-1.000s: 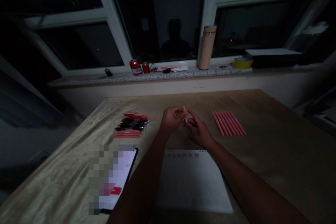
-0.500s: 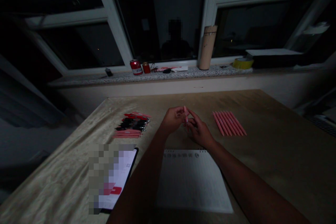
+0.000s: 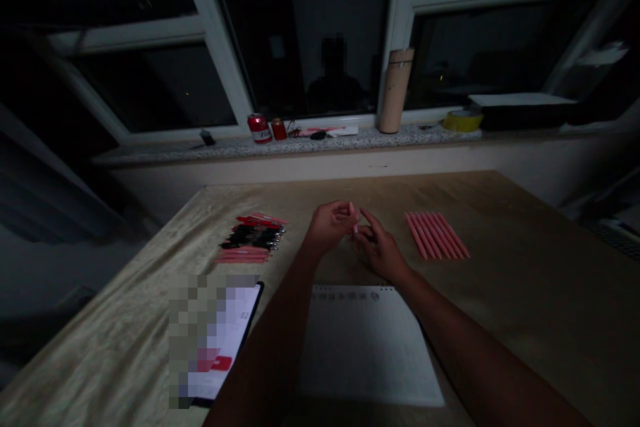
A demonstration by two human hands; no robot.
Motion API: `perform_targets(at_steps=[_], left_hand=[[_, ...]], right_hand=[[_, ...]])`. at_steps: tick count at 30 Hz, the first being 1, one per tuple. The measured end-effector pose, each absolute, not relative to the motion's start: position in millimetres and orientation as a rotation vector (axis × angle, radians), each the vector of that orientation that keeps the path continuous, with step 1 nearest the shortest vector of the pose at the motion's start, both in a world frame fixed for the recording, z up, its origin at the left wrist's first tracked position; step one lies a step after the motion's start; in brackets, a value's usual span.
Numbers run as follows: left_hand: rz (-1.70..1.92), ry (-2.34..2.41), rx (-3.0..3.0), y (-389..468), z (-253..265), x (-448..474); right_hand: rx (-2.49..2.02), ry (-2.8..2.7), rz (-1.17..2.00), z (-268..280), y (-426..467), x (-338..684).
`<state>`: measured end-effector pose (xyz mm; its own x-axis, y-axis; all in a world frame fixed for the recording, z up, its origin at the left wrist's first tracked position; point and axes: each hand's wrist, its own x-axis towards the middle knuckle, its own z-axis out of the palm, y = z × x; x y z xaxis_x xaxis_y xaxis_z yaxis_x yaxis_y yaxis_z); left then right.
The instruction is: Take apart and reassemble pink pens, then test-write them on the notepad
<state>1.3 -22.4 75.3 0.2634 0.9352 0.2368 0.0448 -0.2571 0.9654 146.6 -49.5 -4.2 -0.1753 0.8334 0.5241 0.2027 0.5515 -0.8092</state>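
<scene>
Above the far side of the notepad, my left hand [image 3: 330, 225] is closed around a pink pen [image 3: 352, 209], held nearly upright. My right hand [image 3: 381, 250] is at the same pen, its thumb and lower fingers at the pen's lower end. Its index finger is raised and apart from the pen. Fingers hide part of the pen. On the right, a neat row of several pink pens [image 3: 436, 235] lies side by side. To the left lies a group of pens: black pens [image 3: 253, 236], pink pens [image 3: 244, 255] and a red pen [image 3: 250, 221].
A ruled spiral notepad [image 3: 370, 353] lies under my forearms. A tablet-like device [image 3: 235, 327], partly blurred out, is at the left on the cloth-covered table [image 3: 150, 280]. On the windowsill stand a red can [image 3: 259, 128], a tan cylinder [image 3: 397, 90] and a yellow tape roll [image 3: 463, 121].
My right index finger has lifted away from the pink pen's upper part. My left hand has shifted slightly, still holding the pen. The other pens have not moved.
</scene>
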Motion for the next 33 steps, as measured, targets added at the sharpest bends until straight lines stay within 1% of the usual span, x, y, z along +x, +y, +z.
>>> perform_targets(at_steps=[4,11,16,21,25,28,31,33], left_hand=[[1.207,1.034,1.625,-20.8,69.0,1.6],[1.164,0.925,1.726,-24.8,74.3,1.0],[1.27,1.039,1.699,-18.7,72.7,-2.1],[1.372,1.067,1.696,-28.9,96.1,-7.3],[1.21,0.876,1.776,-58.0,132.9,-13.0],[1.048,0.714,1.842,-80.0,154.5,-16.4],[0.976,0.647,1.879,-88.2,161.3,-16.0],[0.954,0.689,1.864,-82.7,155.9,-14.0]], right_hand=[[-0.884,-1.679,0.729,-3.3,-50.2,146.0],[-0.885,-1.667,0.686,3.7,-52.4,145.3],[-0.961,-1.696,0.718,-0.2,-47.5,148.9],[-0.977,-1.612,0.811,-4.9,-43.1,149.4],[-0.932,-1.502,0.849,-4.7,-42.1,148.5],[-0.933,-1.49,0.795,-0.9,-43.9,148.9],[-0.947,-1.502,0.725,2.0,-45.7,149.8],[-0.945,-1.507,0.745,0.7,-45.1,150.3]])
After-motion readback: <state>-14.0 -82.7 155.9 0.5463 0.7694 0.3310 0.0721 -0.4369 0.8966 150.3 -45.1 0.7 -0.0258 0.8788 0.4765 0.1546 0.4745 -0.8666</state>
